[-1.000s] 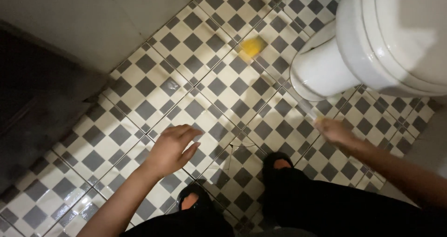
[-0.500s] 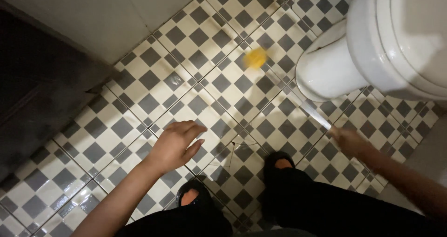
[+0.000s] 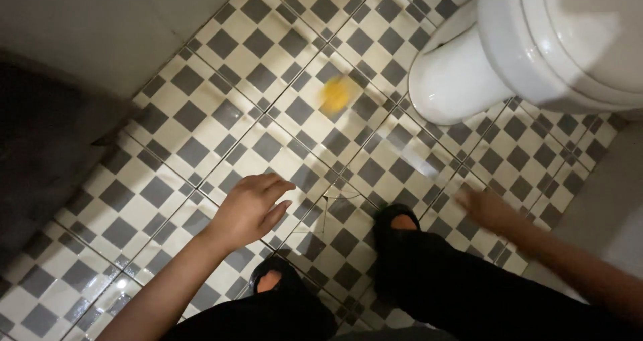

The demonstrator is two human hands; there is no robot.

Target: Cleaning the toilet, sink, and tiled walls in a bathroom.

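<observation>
**Desk:** Head view, looking down. What goes in the caption?

**Photographer:** A person stands on a grey-and-cream checkered tile floor [image 3: 167,173], black sandals [image 3: 402,230] showing at the bottom, both arms out in front. A white toilet [image 3: 462,80] fills the 2 o'clock corner. A small yellow blurred object [image 3: 335,94] sits over the tiles just left of the toilet base.

**Desk:** Which way from the hands?

**Photographer:** From the left hand [image 3: 249,207] it lies toward 1 o'clock, well apart. From the right hand [image 3: 487,209] it lies toward 10 o'clock. A thin pale streak [image 3: 415,161] slants from that hand toward the yellow thing, long axis running 10 to 4 o'clock; it may be a handle, too smeared to confirm. The left hand looks the nearer of the two.

**Desk:** Fingers?

**Photographer:** Left fingers [image 3: 271,185] spread loosely, slightly curled, holding nothing, hovering above the floor. The right hand is blurred by motion; whether its fingers close on anything I cannot tell.
</observation>
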